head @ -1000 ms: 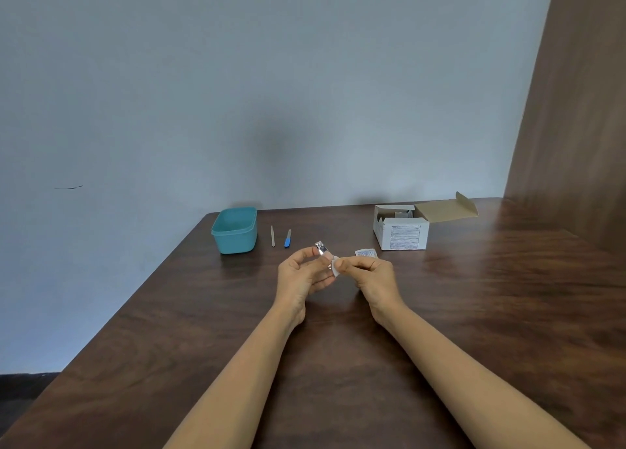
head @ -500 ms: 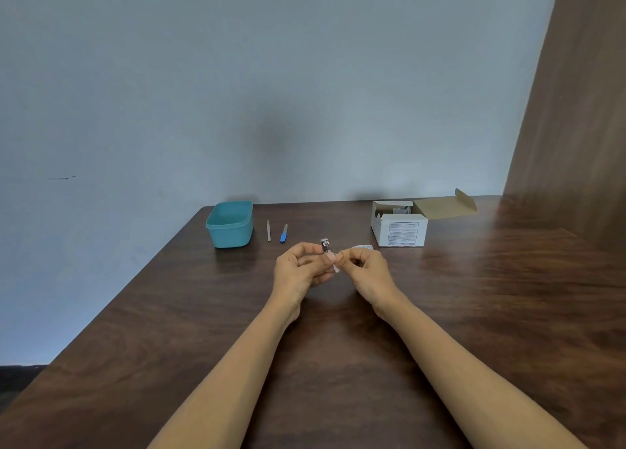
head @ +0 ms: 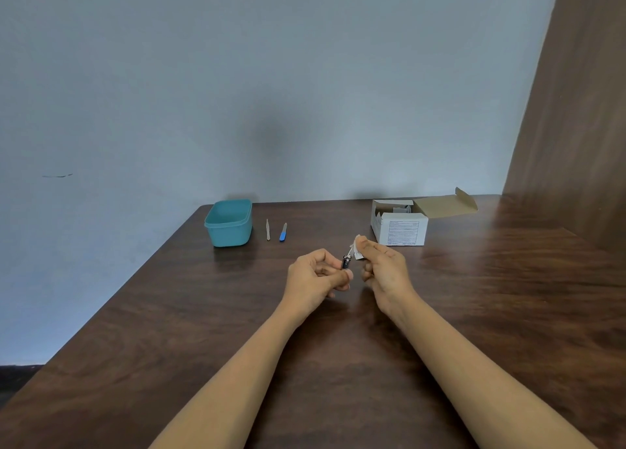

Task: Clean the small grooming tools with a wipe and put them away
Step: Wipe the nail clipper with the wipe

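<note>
The left hand (head: 316, 277) pinches a small nail clipper (head: 346, 262) by its lower end, and the right hand (head: 384, 269) pinches a white wipe (head: 357, 245) at its upper end. With so slight a hold, a hard rub could flick the clipper onto the table (head: 474, 313). Beyond the left hand wait a pale stick (head: 268, 229), a blue-handled file (head: 283, 232) and the teal tub (head: 229, 223).

A plain wall (head: 237, 76) painted pale grey-blue fills most of the view behind the counter (head: 474, 313). A short dark mark (head: 57, 176) sits on the wall at the left, and a soft, dim shadow (head: 274, 143) falls on it near the middle, just above the counter's far edge. The counter is dark brown wood with a clear grain and a faint sheen, and its far left corner is rounded. At the right stands a tall brown wooden panel (head: 582, 109). A strip of dark floor (head: 13, 377) shows at the lower left. The light is soft and even.
</note>
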